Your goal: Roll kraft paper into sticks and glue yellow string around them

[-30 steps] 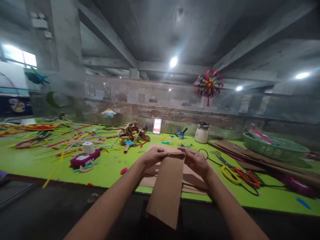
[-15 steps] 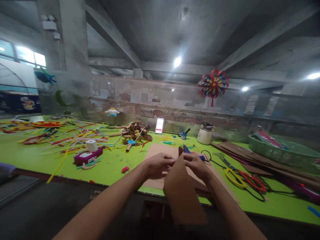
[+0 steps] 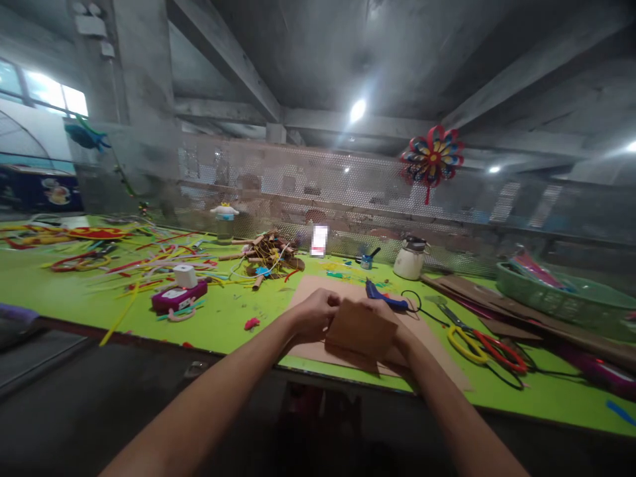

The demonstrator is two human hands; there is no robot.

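Mostly, brown card (image 3: 362, 330) hides the right fingers (image 3: 378, 306).

Plain brown cardboard (image 3: 362, 331); lime-green table (image 3: 238, 339); blue glue gun (image 3: 385, 298); yellow-and-red scissors handles (image 3: 476, 340); red-edged flower ornament (image 3: 433, 158)

text: no wording is showing legibly | purple box (image 3: 179, 297): markings are appearing too small | white panel (image 3: 319, 240): pixelation is covering its surface | navy box (image 3: 42, 189): a printed emblem is blurring
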